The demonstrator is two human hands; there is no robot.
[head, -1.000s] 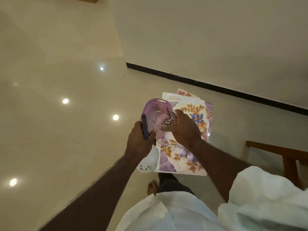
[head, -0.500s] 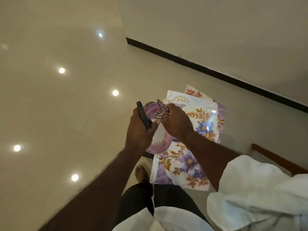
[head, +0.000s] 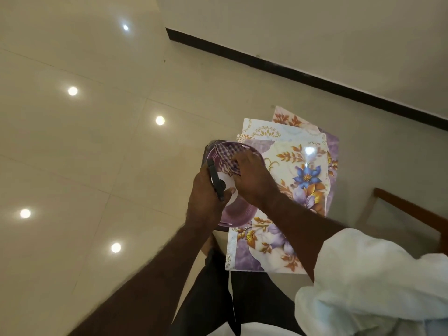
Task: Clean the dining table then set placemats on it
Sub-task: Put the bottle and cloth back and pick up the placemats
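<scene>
A stack of floral purple-and-white placemats (head: 303, 170) is carried above the floor in front of me. A purple plastic bowl (head: 238, 212) lies on its left side. My right hand (head: 252, 180) pinches a purple checked cloth (head: 225, 154) over the bowl. My left hand (head: 206, 197) grips a black handle (head: 215, 178) with a white part (head: 229, 189) beside it, at the bowl's left rim. What holds up the placemats from below is hidden.
Glossy cream floor tiles (head: 84, 154) with ceiling-light reflections stretch to the left. A cream wall with a dark skirting board (head: 291, 71) runs across the upper right. A wooden chair frame (head: 412, 214) stands at the right edge. My dark trousers and white sleeve fill the bottom.
The view has tilted and moved along the floor. My right hand has brought the checked cloth further over the purple bowl. The white bottle that hung below my left hand is now mostly hidden.
</scene>
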